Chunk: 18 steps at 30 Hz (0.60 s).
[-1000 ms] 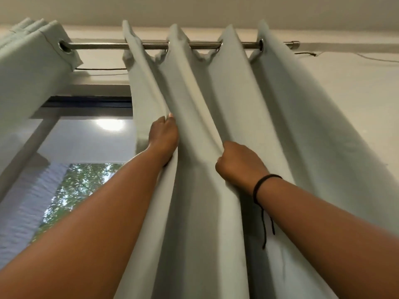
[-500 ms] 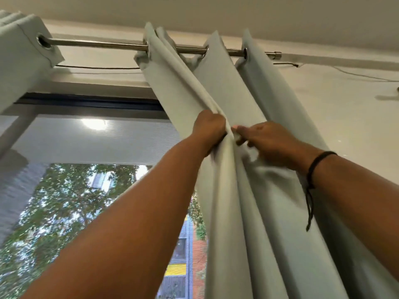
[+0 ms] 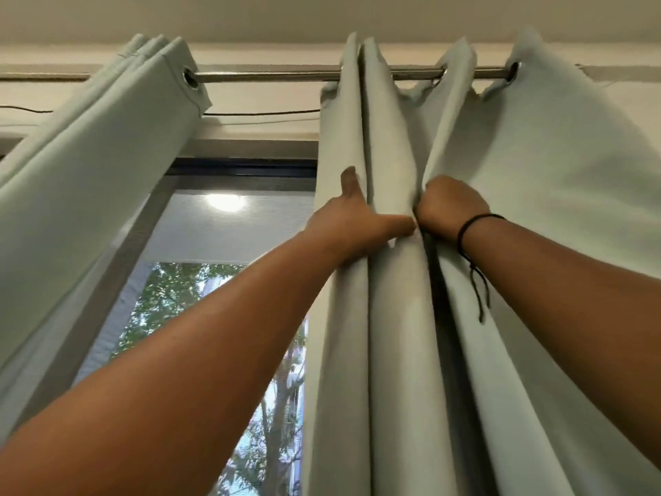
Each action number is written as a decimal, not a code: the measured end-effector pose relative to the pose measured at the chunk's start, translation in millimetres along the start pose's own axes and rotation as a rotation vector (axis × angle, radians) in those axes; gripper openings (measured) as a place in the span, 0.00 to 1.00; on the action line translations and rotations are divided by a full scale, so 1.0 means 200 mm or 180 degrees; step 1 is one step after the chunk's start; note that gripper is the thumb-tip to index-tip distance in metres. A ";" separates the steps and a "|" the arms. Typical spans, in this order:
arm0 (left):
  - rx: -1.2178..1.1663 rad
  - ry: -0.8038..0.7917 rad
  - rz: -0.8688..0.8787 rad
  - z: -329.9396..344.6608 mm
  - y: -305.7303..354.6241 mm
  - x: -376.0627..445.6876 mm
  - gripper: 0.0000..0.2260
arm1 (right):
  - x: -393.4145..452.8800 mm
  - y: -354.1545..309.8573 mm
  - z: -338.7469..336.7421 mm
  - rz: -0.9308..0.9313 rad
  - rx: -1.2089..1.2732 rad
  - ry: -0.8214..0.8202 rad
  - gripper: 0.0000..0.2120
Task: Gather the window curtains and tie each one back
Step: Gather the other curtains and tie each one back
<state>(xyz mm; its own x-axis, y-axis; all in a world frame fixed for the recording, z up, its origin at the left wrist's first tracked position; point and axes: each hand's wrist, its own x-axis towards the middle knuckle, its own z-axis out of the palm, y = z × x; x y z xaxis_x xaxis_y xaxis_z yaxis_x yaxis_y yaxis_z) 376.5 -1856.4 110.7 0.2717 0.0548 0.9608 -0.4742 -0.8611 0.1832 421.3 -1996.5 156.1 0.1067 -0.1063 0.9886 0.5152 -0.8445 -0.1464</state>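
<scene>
The right curtain (image 3: 393,352), pale grey-green with metal eyelets, hangs in deep folds from a steel rod (image 3: 268,76). My left hand (image 3: 357,220) holds its two leftmost folds, which are pressed together. The thumb lies across the front and one finger points up along the edge. My right hand (image 3: 450,205), with a black cord at the wrist, grips the neighbouring fold in a fist, close beside the left thumb. The left curtain (image 3: 89,173) hangs bunched at the rod's left end, untouched.
Between the curtains is the window (image 3: 221,352), with trees outside and a half-lowered grey roller blind (image 3: 232,227). A thin black cable (image 3: 261,114) runs along the wall under the rod. The ceiling sits close above, and bare wall lies at the far right.
The left hand has spread, thumb across the packed left folds, and the right hand has closed into a fist on the neighbouring fold. The view has swung left, showing more of the left curtain.
</scene>
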 end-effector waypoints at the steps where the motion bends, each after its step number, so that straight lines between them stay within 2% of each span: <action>1: -0.0015 0.0005 -0.0031 -0.05 -0.03 0.00 0.46 | 0.02 -0.11 0.01 -0.0046 0.0062 0.0030 0.13; 4: -0.0476 -0.0041 -0.0292 -0.20 -0.12 0.02 0.35 | 0.07 -0.48 0.03 -0.0546 0.0116 -0.0135 0.14; 7: -0.0752 0.0326 -0.0278 -0.33 -0.22 0.04 0.30 | 0.06 -0.80 0.05 -0.1125 0.0079 -0.0439 0.15; 10: -0.0821 0.0602 -0.0176 -0.37 -0.31 0.07 0.25 | 0.01 -0.83 0.04 -0.1197 0.0021 -0.0908 0.09; 12: -0.1174 0.0399 -0.0309 -0.35 -0.33 0.08 0.27 | -0.03 -0.71 0.00 -0.0941 0.0180 -0.1546 0.05; 15: -0.1550 0.0196 -0.0472 -0.29 -0.29 0.07 0.28 | -0.05 -0.50 -0.14 -0.0217 0.0818 -0.2681 0.08; 17: -0.1713 0.0064 -0.0496 -0.25 -0.23 0.07 0.34 | -0.02 -0.35 -0.26 0.0108 0.1095 -0.2885 0.12; 18: -0.1717 0.0014 -0.0482 -0.23 -0.20 0.07 0.38 | 0.00 -0.27 -0.30 0.0234 0.1146 -0.2678 0.13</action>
<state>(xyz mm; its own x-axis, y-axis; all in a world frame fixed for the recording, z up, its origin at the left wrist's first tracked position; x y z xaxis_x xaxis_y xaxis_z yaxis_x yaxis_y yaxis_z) 360.5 -1799.1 125.5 0.3672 0.1608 0.9161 -0.7918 -0.4628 0.3986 343.1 -1981.8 166.0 0.6609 0.3831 0.6453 0.7014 -0.6212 -0.3496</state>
